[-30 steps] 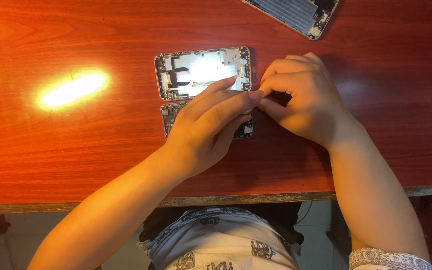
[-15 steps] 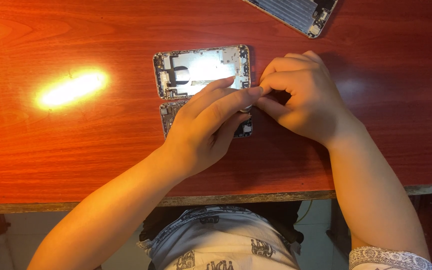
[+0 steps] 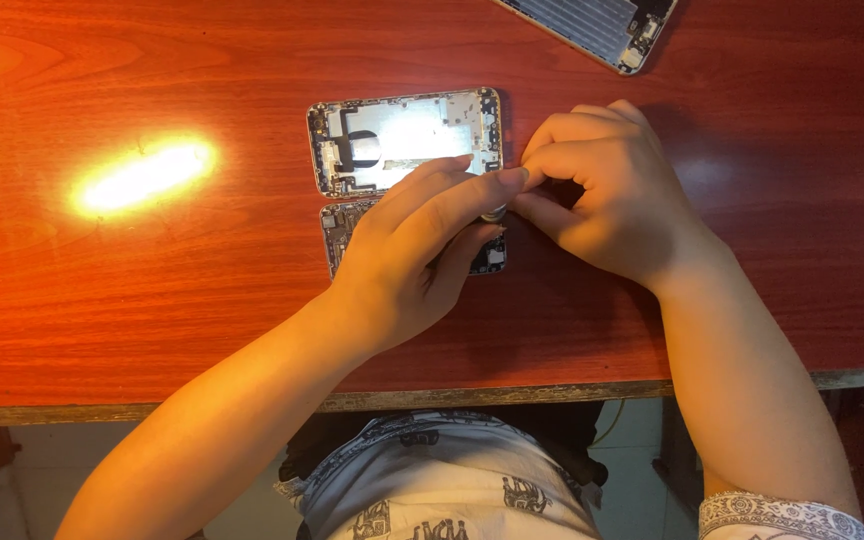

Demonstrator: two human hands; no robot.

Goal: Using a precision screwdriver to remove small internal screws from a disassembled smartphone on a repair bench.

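Observation:
Two opened phone housings lie side by side on the red wooden table (image 3: 152,290). The upper phone housing (image 3: 402,135) shows a bright metal plate and small parts inside. My left hand (image 3: 417,255) lies over the lower phone housing (image 3: 337,232), covering most of it, with its fingers stretched to the right edge and its thumb beside the housing's bottom corner. My right hand (image 3: 607,195) sits just right of both housings, fingers curled. Its fingertips meet my left fingertips over a small silvery part (image 3: 493,213) at the lower housing's right end.
A third opened phone panel (image 3: 592,25) lies tilted at the table's far edge, upper right. A bright patch of reflected light (image 3: 147,175) glares on the wood at the left. The table's near edge (image 3: 402,400) runs just in front of my body.
Almost nothing moved. My right fingertips have shifted slightly left and closed against my left index finger over the small silvery part.

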